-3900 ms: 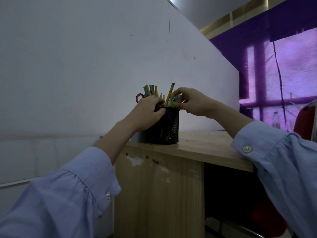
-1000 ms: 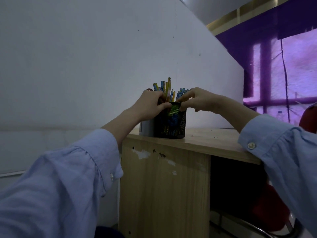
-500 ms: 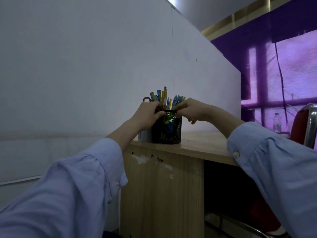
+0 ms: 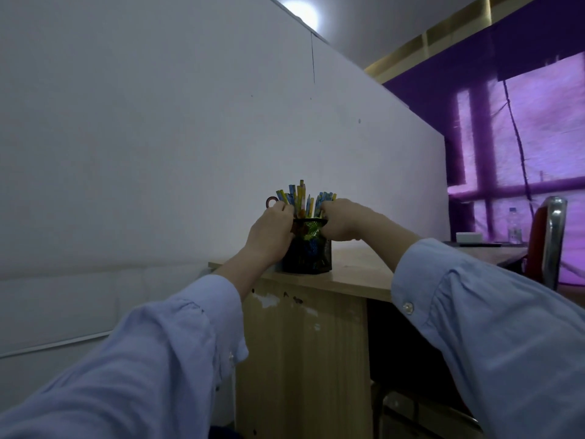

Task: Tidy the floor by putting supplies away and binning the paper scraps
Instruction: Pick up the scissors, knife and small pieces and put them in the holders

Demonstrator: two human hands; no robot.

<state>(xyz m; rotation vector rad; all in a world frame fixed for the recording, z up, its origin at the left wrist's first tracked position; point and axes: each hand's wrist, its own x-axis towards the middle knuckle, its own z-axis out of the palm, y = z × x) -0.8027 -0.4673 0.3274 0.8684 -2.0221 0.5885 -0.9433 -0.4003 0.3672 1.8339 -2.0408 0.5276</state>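
Pencils (image 4: 300, 194) now upright | left grip (image 4: 272, 231) clasps cup (image 4: 308, 256) beneath — right grip (image 4: 340, 221) pinches them

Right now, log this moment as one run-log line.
phase: stowing supplies | left hand: grips pen holder rim | right hand: pinches opposite rim, touching pencils | pen holder: upright on desk

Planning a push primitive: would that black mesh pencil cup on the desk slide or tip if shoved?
Probably tip-prone if pushed high: the mesh cup is narrow and the pencils stand above its rim. A low push would likely slide it on the smooth desk. Wire mesh looks stiff; the left hand and right hand grip its rim.
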